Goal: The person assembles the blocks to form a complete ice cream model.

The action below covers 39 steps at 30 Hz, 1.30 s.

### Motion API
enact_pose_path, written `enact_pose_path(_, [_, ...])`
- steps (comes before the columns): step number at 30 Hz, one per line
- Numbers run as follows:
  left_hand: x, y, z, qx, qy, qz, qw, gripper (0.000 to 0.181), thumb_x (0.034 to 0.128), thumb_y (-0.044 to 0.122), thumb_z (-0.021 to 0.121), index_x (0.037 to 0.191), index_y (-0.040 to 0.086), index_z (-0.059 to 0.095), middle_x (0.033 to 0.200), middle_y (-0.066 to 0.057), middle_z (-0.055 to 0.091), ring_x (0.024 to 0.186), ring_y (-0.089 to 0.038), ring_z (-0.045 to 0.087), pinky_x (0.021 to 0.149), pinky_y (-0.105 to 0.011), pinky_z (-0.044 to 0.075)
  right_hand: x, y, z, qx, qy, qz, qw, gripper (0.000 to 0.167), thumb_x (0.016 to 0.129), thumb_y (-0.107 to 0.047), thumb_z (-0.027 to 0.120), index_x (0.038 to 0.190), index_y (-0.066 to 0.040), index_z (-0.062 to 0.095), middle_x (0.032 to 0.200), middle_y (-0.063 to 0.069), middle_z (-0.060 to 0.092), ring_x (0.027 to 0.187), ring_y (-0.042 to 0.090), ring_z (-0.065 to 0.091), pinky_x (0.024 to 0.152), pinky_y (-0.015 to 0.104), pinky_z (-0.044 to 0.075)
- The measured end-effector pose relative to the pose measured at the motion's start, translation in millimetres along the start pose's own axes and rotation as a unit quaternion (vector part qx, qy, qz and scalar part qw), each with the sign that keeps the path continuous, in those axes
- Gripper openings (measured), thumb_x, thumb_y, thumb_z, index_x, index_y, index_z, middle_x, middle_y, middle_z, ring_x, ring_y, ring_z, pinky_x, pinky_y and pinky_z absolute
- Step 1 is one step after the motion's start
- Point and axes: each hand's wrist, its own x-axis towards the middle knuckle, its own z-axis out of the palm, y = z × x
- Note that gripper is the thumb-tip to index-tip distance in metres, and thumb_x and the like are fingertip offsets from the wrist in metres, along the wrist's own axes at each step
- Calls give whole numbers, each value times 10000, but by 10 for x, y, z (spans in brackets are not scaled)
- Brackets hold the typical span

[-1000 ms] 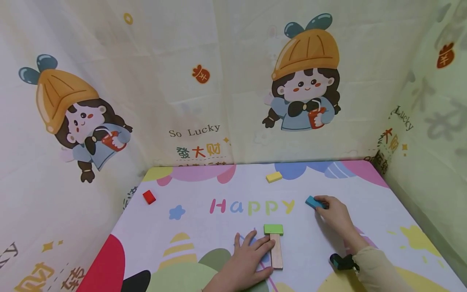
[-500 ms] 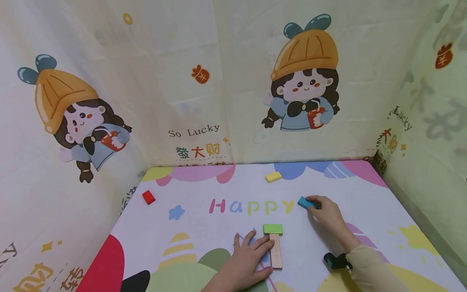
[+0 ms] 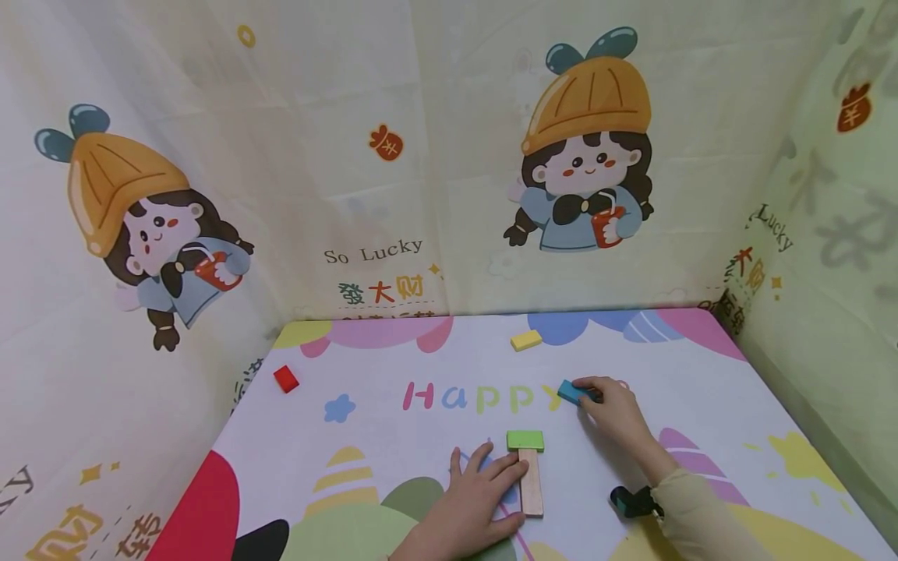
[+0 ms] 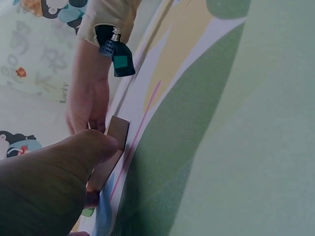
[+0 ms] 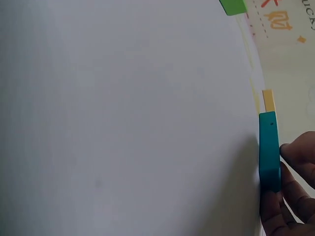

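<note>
In the head view my right hand pinches a blue block between thumb and fingers, over the letter y of "Happy". The right wrist view shows the same blue block at the fingertips, its shadow on the white surface. My left hand lies with spread fingers beside a plain wooden block; a fingertip and the thumb touch its left side. A green block sits crosswise at the wooden block's far end. In the left wrist view the thumb rests against the wooden block.
A yellow block lies near the table's back edge, and a red block near its left edge. The printed table cover meets hanging cloth at the back and sides. A dark wrist camera is strapped beneath the right sleeve.
My right hand has moved left with the blue block, from right of the printed word to over its last letter. The left hand and the other blocks stay where they were.
</note>
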Motion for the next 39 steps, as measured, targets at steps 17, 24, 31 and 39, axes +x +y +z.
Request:
enact_pose_path(17, [6,-5,20,144,75,57,9999,622,1000,556,580,1557,312,448,1566,109,490,1450,-374,413,991,-802,346,-10,-182,212,166,-170,-167,9996,258,959,-47,640,1196,-46,744,1233,190,692,1034,290,643,888,477,538])
enact_pose_path(24, [5,-8,10,52,-98,-45,9999,629,1001,572,568,1566,328,434,1581,117,471,1465,-375,391,1012,-809,323,-21,-249,309,312,-337,-274,9986,235,949,-28,663,1162,-67,755,1194,145,704,991,246,628,881,441,534])
enact_pose_path(31, [-2,6,-6,60,-16,-3,10000,614,1001,547,582,1553,310,454,1569,106,487,1452,-375,405,1000,-808,334,-24,-325,390,321,-499,-512,9969,234,938,-15,669,1135,-101,763,1169,89,721,1005,219,654,916,450,538])
enact_pose_path(39, [-14,5,1,117,70,23,9999,609,1000,536,589,1550,306,462,1563,103,494,1449,-375,411,994,-806,339,-53,-398,439,334,-928,-1051,9896,236,939,0,673,1103,-142,767,1132,13,726,1076,208,665,966,458,536])
